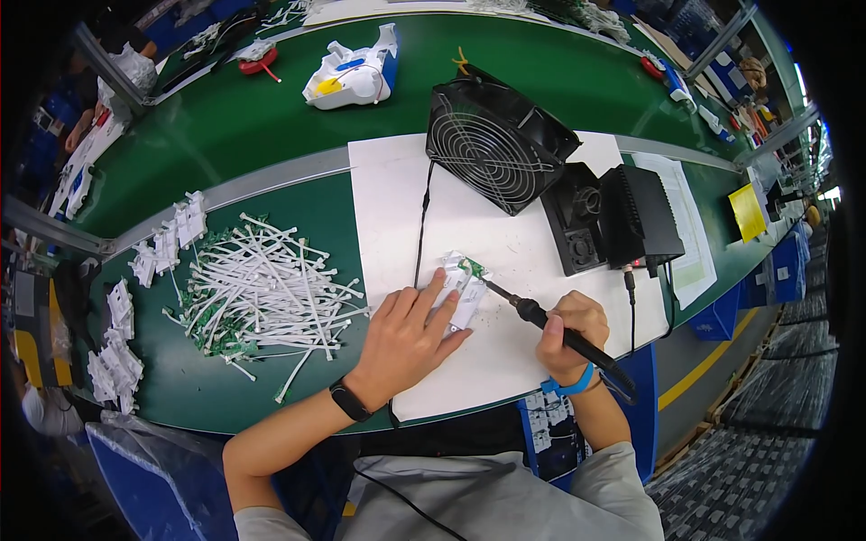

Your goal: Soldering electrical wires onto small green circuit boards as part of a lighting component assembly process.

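Note:
A small white plastic part (465, 305) with a green circuit board (471, 267) at its far end lies on the white sheet (388, 207). My left hand (403, 334) holds it against the sheet, fingers stretched over its left side and thumb by its near edge. In my right hand (575, 335) is a soldering iron (532, 313), its black handle gripped in closed fingers. The iron's tip points left and reaches the board's edge; whether it touches, I cannot tell. To the left is a heap of white cables with green boards (262, 293).
A black fan with a wire guard (492, 149) stands beyond the part. Right of it sit a black iron stand (577, 221) and a black box-shaped station (639, 216) with cords. White plastic parts (115, 356) line the left edge. A white-and-blue housing (354, 72) rests farther back.

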Action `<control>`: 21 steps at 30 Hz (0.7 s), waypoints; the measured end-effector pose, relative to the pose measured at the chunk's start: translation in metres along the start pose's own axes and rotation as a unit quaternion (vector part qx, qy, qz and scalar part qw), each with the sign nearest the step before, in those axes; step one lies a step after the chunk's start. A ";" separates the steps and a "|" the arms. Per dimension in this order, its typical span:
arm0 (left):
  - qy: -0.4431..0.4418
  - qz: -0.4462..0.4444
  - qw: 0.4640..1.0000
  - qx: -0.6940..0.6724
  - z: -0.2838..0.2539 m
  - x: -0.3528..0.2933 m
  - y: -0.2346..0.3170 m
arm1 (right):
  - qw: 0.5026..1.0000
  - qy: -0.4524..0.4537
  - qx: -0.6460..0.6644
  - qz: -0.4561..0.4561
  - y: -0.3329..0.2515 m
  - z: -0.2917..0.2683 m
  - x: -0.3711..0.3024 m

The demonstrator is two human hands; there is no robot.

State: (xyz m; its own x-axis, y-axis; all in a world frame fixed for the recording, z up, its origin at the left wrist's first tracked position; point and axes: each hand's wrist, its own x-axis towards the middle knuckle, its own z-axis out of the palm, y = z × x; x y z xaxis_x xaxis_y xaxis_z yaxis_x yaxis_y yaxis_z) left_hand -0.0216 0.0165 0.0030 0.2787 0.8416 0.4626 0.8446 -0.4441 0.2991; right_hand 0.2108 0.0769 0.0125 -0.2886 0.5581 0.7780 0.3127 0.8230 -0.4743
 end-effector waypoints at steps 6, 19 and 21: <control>-0.001 -0.001 1.000 -0.001 0.000 0.000 -0.001 | 0.999 0.031 0.021 -0.024 0.002 -0.004 0.001; 0.010 0.006 1.000 -0.007 0.001 -0.006 -0.003 | 0.937 0.289 -0.135 0.140 0.040 -0.063 0.028; 0.018 0.012 1.000 0.003 0.002 -0.007 -0.002 | 0.941 0.227 -0.126 0.220 0.057 -0.055 0.037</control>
State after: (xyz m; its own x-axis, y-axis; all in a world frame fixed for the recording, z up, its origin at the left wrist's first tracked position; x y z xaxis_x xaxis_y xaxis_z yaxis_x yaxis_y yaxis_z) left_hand -0.0244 0.0120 -0.0031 0.2824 0.8192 0.4991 0.8403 -0.4623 0.2833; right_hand 0.2681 0.1390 0.0370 0.3160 0.6889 0.6524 0.5319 0.4407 -0.7230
